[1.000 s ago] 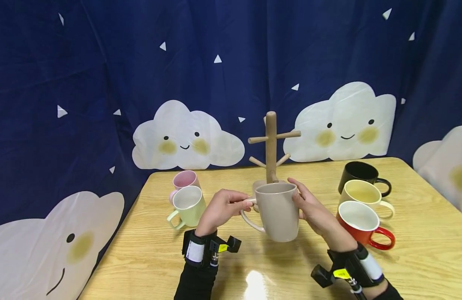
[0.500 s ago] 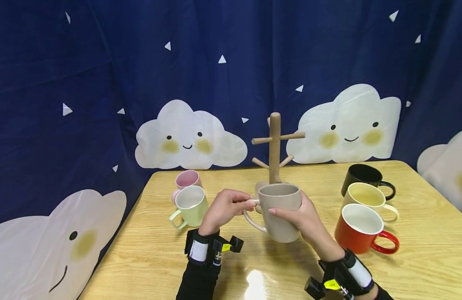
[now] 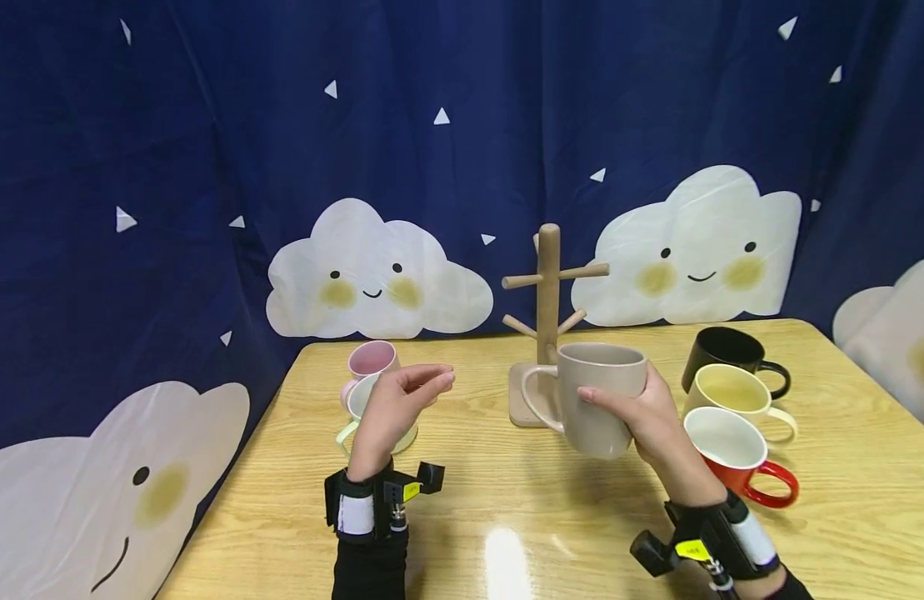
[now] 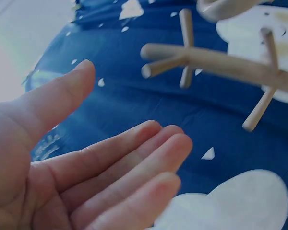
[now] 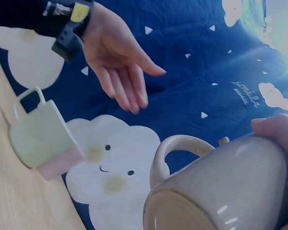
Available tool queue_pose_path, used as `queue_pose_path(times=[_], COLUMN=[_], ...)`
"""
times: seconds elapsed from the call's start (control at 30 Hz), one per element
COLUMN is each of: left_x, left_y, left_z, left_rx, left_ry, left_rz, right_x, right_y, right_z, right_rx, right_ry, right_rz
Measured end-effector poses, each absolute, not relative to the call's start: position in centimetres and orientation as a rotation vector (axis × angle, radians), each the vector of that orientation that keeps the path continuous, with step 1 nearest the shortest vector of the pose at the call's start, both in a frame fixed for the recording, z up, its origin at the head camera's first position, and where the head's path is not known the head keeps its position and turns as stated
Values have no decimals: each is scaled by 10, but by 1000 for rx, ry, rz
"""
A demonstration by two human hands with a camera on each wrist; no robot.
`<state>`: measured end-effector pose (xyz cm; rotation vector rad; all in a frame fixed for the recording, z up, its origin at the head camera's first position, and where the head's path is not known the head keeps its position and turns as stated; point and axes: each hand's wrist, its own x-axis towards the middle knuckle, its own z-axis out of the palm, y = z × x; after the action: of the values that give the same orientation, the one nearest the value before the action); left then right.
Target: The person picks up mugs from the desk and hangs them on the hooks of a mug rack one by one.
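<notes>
My right hand (image 3: 660,412) grips a beige mug (image 3: 600,400) around its body, thumb on the near side, its handle pointing left. The mug is held up above the table, in front of a wooden mug tree (image 3: 549,292) with several bare pegs. In the right wrist view the beige mug (image 5: 221,187) shows its underside and handle. My left hand (image 3: 402,408) is apart from the mug, holding nothing, in front of a light green mug (image 3: 362,400) that it partly hides. The left wrist view shows the left hand (image 4: 110,167) with fingers extended and thumb spread.
A pink mug (image 3: 373,358) stands behind the green one at the table's left. On the right, a black mug (image 3: 724,350), a cream-yellow mug (image 3: 731,390) and a red mug (image 3: 727,450) stand in a row. A blue curtain (image 3: 432,167) hangs behind the table (image 3: 462,517).
My left hand has let go of the beige mug's handle and moved left. The right hand, its grip now around the mug's body, has carried it slightly right and up.
</notes>
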<state>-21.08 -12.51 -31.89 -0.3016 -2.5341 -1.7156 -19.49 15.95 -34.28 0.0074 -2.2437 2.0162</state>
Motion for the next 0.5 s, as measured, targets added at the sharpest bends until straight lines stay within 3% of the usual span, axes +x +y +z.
queue_pose_path(times=[0.23,0.5], left_x=[-202,-194], left_y=[-144,-146], left_z=[-312,-308], left_rx=[-212,-199], left_ry=[-2584,-2597], left_rz=[-1522,-1455], right_x=[-208,-219], right_y=[168,157], right_z=[-355,-370], right_rx=[-18,-255], right_ry=[-2007,-1774], right_rz=[2155,2216])
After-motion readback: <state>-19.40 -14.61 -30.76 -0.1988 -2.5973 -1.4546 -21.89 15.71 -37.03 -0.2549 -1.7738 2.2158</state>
